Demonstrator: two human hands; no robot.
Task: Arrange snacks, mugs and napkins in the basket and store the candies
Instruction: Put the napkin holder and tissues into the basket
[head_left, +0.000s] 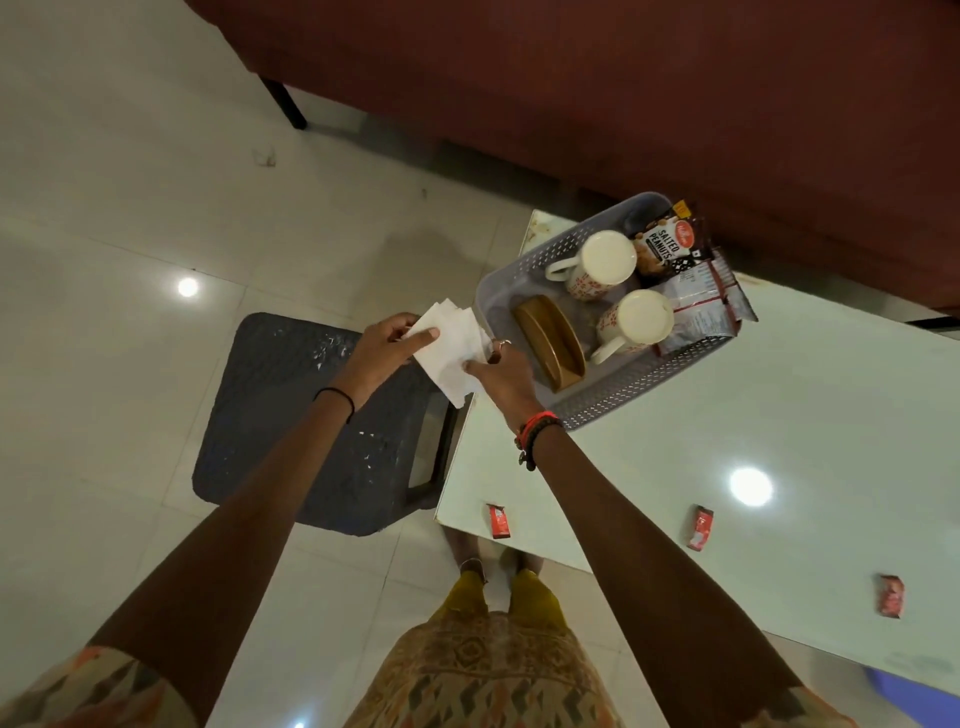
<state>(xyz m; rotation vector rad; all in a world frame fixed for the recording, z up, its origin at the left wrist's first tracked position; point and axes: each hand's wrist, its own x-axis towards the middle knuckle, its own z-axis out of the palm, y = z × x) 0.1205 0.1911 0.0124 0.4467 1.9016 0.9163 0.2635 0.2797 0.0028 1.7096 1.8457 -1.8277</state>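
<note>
Napkins (451, 347) held as fanned stack, just left of basket (511, 270), over edge of tabletop (727, 415). Left hand (387, 347) pinches upper corner; right hand (503, 375) pinches lower edge. Risk: loose sheets slide apart, drop onto stool (291, 415), or miss brown holder (550, 343).

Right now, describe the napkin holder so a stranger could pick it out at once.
At the far-left corner of the pale table sits a grey perforated basket. Inside, left of two white patterned mugs, stands the napkin holder. It is the only brown piece there: long, slotted and empty.
</note>
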